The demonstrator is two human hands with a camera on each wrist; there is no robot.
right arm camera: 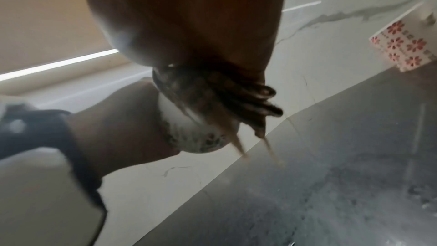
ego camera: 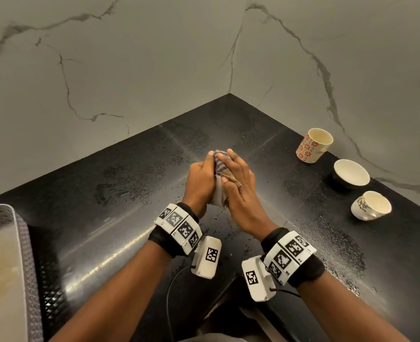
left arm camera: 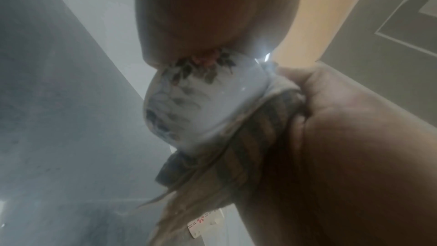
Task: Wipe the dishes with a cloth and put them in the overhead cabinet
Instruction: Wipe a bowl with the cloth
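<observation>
Above black counter (ego camera: 120, 183), left hand (ego camera: 200, 180) grips floral cup (left arm camera: 203, 104); right hand (ego camera: 238, 188) clasps striped cloth (ego camera: 221, 166) against it.

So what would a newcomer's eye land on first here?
Both hands meet mid-counter: the left hand holds a floral cup while the right hand presses a striped cloth on it. Along the right wall sit a red-patterned cup, a bowl and another floral cup.

Three cups (ego camera: 314, 145) (ego camera: 371, 205) (left arm camera: 203, 100), one bowl (ego camera: 351, 173), one cloth (ego camera: 222, 164), one tray (ego camera: 11, 255).
</observation>
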